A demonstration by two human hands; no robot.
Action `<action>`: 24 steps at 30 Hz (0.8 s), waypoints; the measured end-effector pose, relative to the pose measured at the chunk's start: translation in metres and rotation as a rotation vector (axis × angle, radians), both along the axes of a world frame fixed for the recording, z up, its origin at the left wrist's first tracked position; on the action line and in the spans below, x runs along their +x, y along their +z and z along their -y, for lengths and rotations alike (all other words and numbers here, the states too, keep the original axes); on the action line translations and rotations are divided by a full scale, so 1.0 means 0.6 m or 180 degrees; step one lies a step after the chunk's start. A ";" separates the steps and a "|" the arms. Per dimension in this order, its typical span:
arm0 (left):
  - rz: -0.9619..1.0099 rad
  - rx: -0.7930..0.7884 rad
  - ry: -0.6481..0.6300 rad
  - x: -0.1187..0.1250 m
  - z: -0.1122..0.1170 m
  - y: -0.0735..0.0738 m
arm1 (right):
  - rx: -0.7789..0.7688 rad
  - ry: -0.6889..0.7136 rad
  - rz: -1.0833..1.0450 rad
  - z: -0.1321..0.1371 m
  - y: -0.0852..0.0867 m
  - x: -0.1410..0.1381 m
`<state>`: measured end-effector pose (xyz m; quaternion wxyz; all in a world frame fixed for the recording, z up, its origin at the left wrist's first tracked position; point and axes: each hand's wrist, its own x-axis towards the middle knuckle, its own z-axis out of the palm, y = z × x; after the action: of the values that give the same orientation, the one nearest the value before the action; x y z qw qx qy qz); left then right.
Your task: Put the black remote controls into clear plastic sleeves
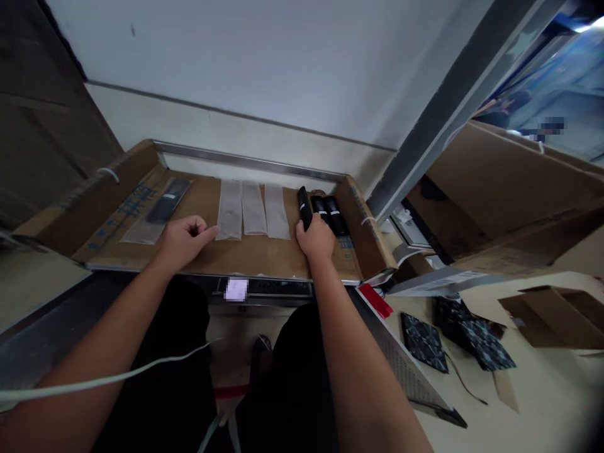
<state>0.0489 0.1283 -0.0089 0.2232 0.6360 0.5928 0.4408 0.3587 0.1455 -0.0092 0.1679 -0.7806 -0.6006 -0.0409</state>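
Note:
My right hand is closed around the near end of a black stick-shaped item that lies on the cardboard-lined work surface. Two more black items lie just right of it. My left hand rests on the cardboard with fingers curled and the index finger reaching toward three clear plastic sleeves laid side by side. It seems to hold nothing. At the far left lies another clear sleeve with a black item inside.
Raised cardboard walls edge the surface left and right, and a metal rail runs along the back. Black patterned pouches and an open cardboard box lie on the table at right. A white cord crosses my left arm.

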 end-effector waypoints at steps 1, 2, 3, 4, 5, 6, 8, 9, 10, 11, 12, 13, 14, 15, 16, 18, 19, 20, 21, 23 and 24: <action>0.0013 0.0050 0.0016 0.001 0.000 0.000 | -0.0005 0.0005 -0.0008 0.000 0.000 0.000; 0.0028 0.0079 0.0018 0.004 -0.001 0.001 | -0.0014 0.0004 -0.0015 -0.001 0.000 0.000; 0.0040 0.0097 0.0006 0.006 -0.003 0.001 | -0.0027 -0.0002 -0.0020 -0.001 0.000 0.001; 0.0025 0.0107 -0.0027 0.009 -0.004 0.000 | -0.0032 -0.0010 -0.0024 -0.001 0.000 0.001; -0.0034 0.0107 -0.0092 0.011 -0.005 -0.003 | -0.0034 -0.0017 -0.0033 -0.001 0.000 0.001; -0.0133 0.0116 -0.0157 0.013 -0.005 -0.006 | -0.0030 -0.0025 -0.0050 -0.001 -0.001 0.001; -0.0402 0.0172 -0.0208 0.015 -0.005 -0.014 | 0.0001 -0.0048 -0.0108 0.000 -0.001 0.002; -0.0533 0.0212 -0.0185 0.016 -0.004 -0.018 | 0.0026 -0.0070 -0.0148 0.000 -0.001 0.003; -0.0636 0.0266 -0.0136 0.016 -0.004 -0.021 | 0.0056 -0.0103 -0.0192 0.000 0.000 0.003; -0.0719 0.0343 -0.0098 0.017 -0.003 -0.024 | 0.0084 -0.0144 -0.0238 0.001 0.000 0.004; -0.0800 0.0444 -0.0090 0.018 -0.003 -0.026 | 0.0111 -0.0181 -0.0283 0.001 0.001 0.006; -0.0891 0.0551 -0.0126 0.019 -0.003 -0.026 | 0.0132 -0.0210 -0.0326 0.001 0.002 0.007; -0.0995 0.0648 -0.0196 0.020 -0.004 -0.027 | 0.0144 -0.0229 -0.0363 0.001 0.003 0.008; -0.1106 0.0702 -0.0294 0.021 -0.005 -0.027 | 0.0154 -0.0242 -0.0394 0.002 0.003 0.009; -0.1210 0.0693 -0.0403 0.022 -0.006 -0.027 | 0.0166 -0.0251 -0.0423 0.002 0.004 0.010; -0.1326 0.0534 -0.0574 0.023 -0.011 -0.027 | 0.0178 -0.0268 -0.0478 0.001 0.004 0.011; -0.1339 0.0433 -0.0630 0.023 -0.014 -0.028 | 0.0172 -0.0275 -0.0503 0.001 0.004 0.011; -0.1340 0.0356 -0.0665 0.023 -0.017 -0.029 | 0.0162 -0.0279 -0.0520 0.001 0.004 0.011; -0.1340 0.0311 -0.0679 0.023 -0.019 -0.030 | 0.0153 -0.0282 -0.0528 0.001 0.003 0.011; -0.1345 0.0289 -0.0643 0.023 -0.022 -0.032 | 0.0147 -0.0278 -0.0532 0.001 0.002 0.011; -0.1356 0.0286 -0.0607 0.024 -0.023 -0.032 | 0.0155 -0.0275 -0.0542 0.001 0.002 0.012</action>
<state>0.0632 0.1422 -0.0280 0.1051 0.7771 0.5435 0.2996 0.3657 0.1450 -0.0080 0.2353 -0.8022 -0.5488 0.0037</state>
